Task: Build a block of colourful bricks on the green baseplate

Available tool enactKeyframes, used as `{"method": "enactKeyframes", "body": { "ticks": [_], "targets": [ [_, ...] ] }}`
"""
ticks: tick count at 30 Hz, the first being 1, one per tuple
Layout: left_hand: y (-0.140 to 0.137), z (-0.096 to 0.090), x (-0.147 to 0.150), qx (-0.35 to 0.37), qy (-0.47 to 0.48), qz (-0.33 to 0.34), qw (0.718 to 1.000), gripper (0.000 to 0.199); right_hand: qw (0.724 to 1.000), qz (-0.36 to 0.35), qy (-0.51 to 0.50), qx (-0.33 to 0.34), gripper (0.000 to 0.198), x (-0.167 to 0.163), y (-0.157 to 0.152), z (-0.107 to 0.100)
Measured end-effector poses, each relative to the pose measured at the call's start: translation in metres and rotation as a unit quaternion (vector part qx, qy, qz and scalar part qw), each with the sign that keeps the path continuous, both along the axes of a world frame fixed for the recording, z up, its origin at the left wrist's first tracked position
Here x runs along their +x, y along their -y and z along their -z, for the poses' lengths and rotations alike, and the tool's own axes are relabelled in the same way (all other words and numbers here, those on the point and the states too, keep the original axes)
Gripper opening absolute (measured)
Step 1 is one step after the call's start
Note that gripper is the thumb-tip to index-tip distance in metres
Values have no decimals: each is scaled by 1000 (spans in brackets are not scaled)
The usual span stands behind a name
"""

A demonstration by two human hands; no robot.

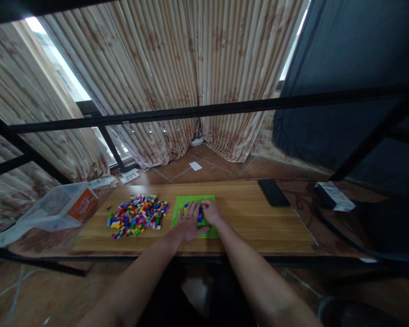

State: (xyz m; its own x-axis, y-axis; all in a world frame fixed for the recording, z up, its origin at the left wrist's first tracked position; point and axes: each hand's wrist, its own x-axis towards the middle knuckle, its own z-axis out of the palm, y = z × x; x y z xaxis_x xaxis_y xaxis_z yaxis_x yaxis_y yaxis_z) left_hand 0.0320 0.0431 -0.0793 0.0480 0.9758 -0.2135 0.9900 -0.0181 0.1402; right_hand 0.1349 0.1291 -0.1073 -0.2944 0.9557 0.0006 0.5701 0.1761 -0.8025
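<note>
A bright green studded baseplate [177,205] lies on the wooden table in front of me. Several blue toy bricks [200,217] sit on its middle, partly covered by my hands. My left hand [189,222] rests flat over the plate and the bricks, palm down, its fingers stretched out and the thumb pointing right. At the right side of the blue bricks, my right hand [211,212] has its fingers curled and pressed together. Whatever is between those fingertips is hidden or too small to name. To the left lies a loose pile of multicoloured bricks [139,215].
The wooden table [238,222] bears a black phone [273,193] at its right end. A clear plastic bin [59,204] with an orange label stands at the left. A dark metal bar [225,109] crosses beyond the table, before the curtains [163,68]. A small box [334,196] lies far right.
</note>
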Motion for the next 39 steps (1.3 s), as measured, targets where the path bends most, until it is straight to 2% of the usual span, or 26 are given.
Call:
{"method": "enactKeyframes", "body": {
  "ticks": [9, 17, 25, 32, 39],
  "targets": [
    [1, 7, -3, 26, 37, -4, 999, 87, 1000, 4, 4, -6, 33, -1, -1, 2],
    [-1, 10, -5, 12, 45, 1, 999, 101, 1000, 15, 3, -1, 32, -1, -1, 6],
    [-2, 14, -5, 18, 29, 10, 999, 99, 999, 48, 4, 2, 31, -4, 0, 12],
    [0, 24, -7, 41, 12, 7, 999, 89, 997, 81, 12, 4, 31, -9, -1, 15],
    [0, 23, -7, 25, 16, 11, 1000, 93, 994, 102, 26, 9, 30, -10, -1, 16]
  ]
}}
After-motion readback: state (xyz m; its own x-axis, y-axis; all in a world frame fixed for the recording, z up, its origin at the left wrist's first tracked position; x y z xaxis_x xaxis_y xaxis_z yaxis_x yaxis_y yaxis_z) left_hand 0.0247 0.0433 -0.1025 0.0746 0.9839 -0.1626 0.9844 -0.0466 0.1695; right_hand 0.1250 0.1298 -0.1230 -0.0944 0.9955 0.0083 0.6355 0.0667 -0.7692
